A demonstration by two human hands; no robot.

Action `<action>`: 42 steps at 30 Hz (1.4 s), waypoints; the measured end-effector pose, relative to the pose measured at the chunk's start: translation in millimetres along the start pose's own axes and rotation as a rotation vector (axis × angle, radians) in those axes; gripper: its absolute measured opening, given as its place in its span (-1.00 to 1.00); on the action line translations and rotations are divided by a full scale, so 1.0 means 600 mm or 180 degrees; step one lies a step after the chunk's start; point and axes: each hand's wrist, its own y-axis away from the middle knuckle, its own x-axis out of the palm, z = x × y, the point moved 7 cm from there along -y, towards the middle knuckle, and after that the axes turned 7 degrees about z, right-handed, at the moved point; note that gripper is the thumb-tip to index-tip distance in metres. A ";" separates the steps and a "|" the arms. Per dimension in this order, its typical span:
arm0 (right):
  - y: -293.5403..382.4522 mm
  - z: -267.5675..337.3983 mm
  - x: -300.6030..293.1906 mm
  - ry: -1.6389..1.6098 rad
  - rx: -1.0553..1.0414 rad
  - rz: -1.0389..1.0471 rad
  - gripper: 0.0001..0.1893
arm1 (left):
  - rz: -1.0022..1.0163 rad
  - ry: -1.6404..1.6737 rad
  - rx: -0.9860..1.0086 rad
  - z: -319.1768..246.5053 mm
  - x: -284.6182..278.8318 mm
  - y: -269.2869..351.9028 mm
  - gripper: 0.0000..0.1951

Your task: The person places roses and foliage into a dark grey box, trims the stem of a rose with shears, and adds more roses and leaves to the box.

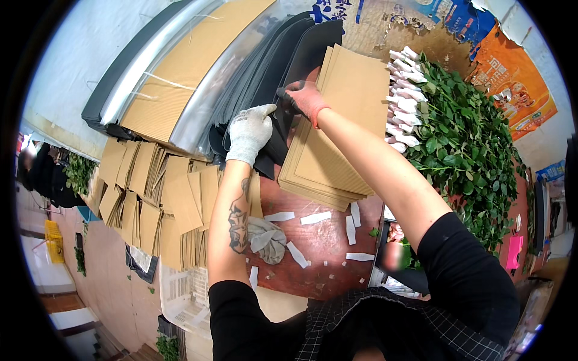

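My left hand, in a pale grey glove, reaches over the stack of black sheets at the upper middle. Its index finger points right, close to a black sheet's edge. My right hand, in a red glove with dark fingertips, has its fingers bent at the edge of a black sheet; whether they pinch it is hard to tell. Under my right forearm lies a stack of brown corrugated cardboard sheets. Several small white paper strips and a crumpled grey cloth lie on the reddish table.
Leafy green stems with white-wrapped heads are piled at the right. Small cardboard pieces stand packed at the left, by a white plastic crate. Long corrugated and clear plastic sheets lie at the upper left.
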 end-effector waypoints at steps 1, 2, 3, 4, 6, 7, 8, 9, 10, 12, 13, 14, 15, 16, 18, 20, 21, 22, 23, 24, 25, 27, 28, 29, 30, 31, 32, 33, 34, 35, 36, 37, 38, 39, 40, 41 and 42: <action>-0.003 0.002 -0.008 0.0248 -0.0062 -0.0081 -0.61 | 0.0002 0.0005 0.0015 0.001 0.001 -0.002 -0.65; 0.000 0.012 -0.005 0.0490 -0.0126 -0.0134 -0.55 | -0.0012 -0.0012 -0.0037 0.010 0.000 0.000 -0.65; 0.002 0.020 -0.004 0.0487 -0.0127 -0.0121 -0.55 | -0.0024 -0.0028 -0.0090 0.019 0.000 0.003 -0.65; 0.003 0.022 -0.005 0.0915 0.0116 -0.0082 -0.60 | -0.0023 -0.0034 -0.0102 0.027 0.002 0.008 -0.65; 0.000 0.028 -0.020 0.1353 0.0313 -0.0132 -0.64 | -0.0114 0.0119 -0.0063 0.020 -0.008 0.006 -0.67; 0.005 0.025 -0.020 0.2043 0.0351 -0.0190 -0.66 | -0.0094 0.0115 -0.0091 0.018 -0.008 0.010 -0.68; 0.002 0.027 -0.050 0.2766 0.0388 -0.0341 -0.67 | -0.0081 0.0134 -0.0037 0.007 -0.003 -0.002 -0.68; -0.008 0.042 -0.070 0.3516 0.0328 -0.0056 -0.67 | -0.0028 0.0091 -0.0053 0.003 0.002 -0.010 -0.67; -0.016 0.061 -0.098 0.4259 0.0205 0.0174 -0.68 | 0.0031 0.0054 -0.0048 -0.007 0.008 -0.023 -0.66; 0.007 0.175 -0.160 0.2554 -0.0485 -0.0383 -0.71 | 0.0010 0.0001 -0.0244 -0.004 0.001 -0.022 -0.66; 0.049 0.244 -0.160 0.1999 -0.0659 -0.0195 -0.70 | -0.0019 -0.0137 -0.0342 0.022 -0.007 -0.012 -0.65; 0.104 0.320 -0.178 0.2073 -0.0870 0.0191 -0.48 | -0.0027 -0.0238 -0.0370 0.028 -0.010 -0.011 -0.65; 0.143 0.342 -0.245 0.1602 -0.0711 -0.0013 -0.42 | -0.0162 -0.0352 -0.0117 0.000 -0.021 -0.010 -0.66; 0.252 0.414 -0.234 0.1424 -0.0882 -0.0315 -0.52 | -0.0863 -0.0569 0.0499 0.006 -0.057 0.024 -0.65; 0.364 0.417 -0.369 0.1193 -0.1033 -0.0657 -0.40 | -0.1471 -0.0418 0.0927 -0.100 -0.086 0.060 -0.57; 0.496 0.371 -0.437 0.0536 -0.0440 -0.0986 -0.63 | -0.1083 0.1700 0.0855 -0.186 -0.054 0.099 -0.50; 0.567 0.331 -0.481 0.0316 -0.0161 -0.1202 -0.69 | -0.0518 0.2746 0.0917 -0.255 -0.003 0.117 -0.50; 0.632 0.275 -0.535 0.0214 -0.0288 -0.0825 -0.60 | 0.0026 0.3719 0.0928 -0.327 0.044 0.142 -0.49; 0.676 0.247 -0.553 0.0081 -0.0508 -0.0374 -0.49 | 0.0509 0.3640 0.1101 -0.375 0.082 0.178 -0.50; 0.700 0.228 -0.520 -0.0358 -0.0657 -0.0364 -0.54 | 0.0858 0.3483 0.1178 -0.389 0.107 0.214 -0.51; 0.727 0.195 -0.515 -0.0131 -0.0599 -0.0550 -0.56 | 0.1067 0.3058 0.1200 -0.409 0.122 0.239 -0.52; 0.787 0.112 -0.520 0.0109 -0.0232 -0.0916 -0.60 | 0.1707 0.3277 0.0926 -0.447 0.171 0.279 -0.56; 0.811 0.073 -0.527 0.0114 0.0037 -0.1058 -0.62 | 0.2051 0.3881 0.0563 -0.463 0.196 0.296 -0.57; 0.828 0.036 -0.534 0.0153 0.0173 -0.1109 -0.63 | 0.2123 0.4041 0.0247 -0.458 0.228 0.314 -0.58; 0.840 0.026 -0.523 0.0198 0.0352 -0.1109 -0.65 | 0.2152 0.4171 -0.0055 -0.451 0.245 0.330 -0.59; 0.851 -0.006 -0.521 0.0079 0.0351 -0.1066 -0.66 | 0.2229 0.4277 -0.0384 -0.458 0.256 0.354 -0.61; 0.860 -0.038 -0.519 -0.0045 0.0319 -0.1045 -0.67 | 0.2143 0.4207 -0.0603 -0.460 0.263 0.365 -0.65; 0.863 -0.061 -0.517 -0.0114 0.0420 -0.0916 -0.64 | 0.1982 0.3746 -0.0559 -0.444 0.272 0.373 -0.67; 0.869 -0.089 -0.517 -0.0213 0.0433 -0.0868 -0.64 | 0.1840 0.3282 -0.0512 -0.431 0.275 0.378 -0.69; 0.877 -0.127 -0.517 -0.0331 0.0496 -0.0791 -0.59 | 0.1781 0.3052 -0.0540 -0.436 0.267 0.386 -0.72; 0.887 -0.175 -0.521 -0.0418 0.0547 -0.0730 -0.54 | 0.1860 0.2962 -0.0755 -0.422 0.286 0.401 -0.71; 0.912 -0.276 -0.544 -0.0094 0.0624 -0.0947 -0.45 | 0.2151 0.3114 -0.0975 -0.430 0.304 0.408 -0.71; 0.905 -0.265 -0.534 -0.0130 0.0634 -0.0882 -0.45 | 0.2395 0.3272 -0.1273 -0.429 0.320 0.424 -0.70; 0.901 -0.240 -0.519 0.0686 0.1037 -0.0861 -0.42 | 0.2364 0.3244 -0.1339 -0.420 0.331 0.430 -0.70; 0.906 -0.227 -0.517 0.1534 0.1443 -0.0847 -0.40 | 0.2538 0.2945 -0.1524 -0.410 0.352 0.441 -0.69; 0.902 -0.231 -0.517 0.1687 0.1253 -0.0796 -0.41 | 0.2716 0.2647 -0.1668 -0.404 0.371 0.446 -0.68; 0.902 -0.235 -0.524 0.1681 0.1270 -0.0797 -0.41 | 0.2732 0.2645 -0.1673 -0.399 0.379 0.442 -0.68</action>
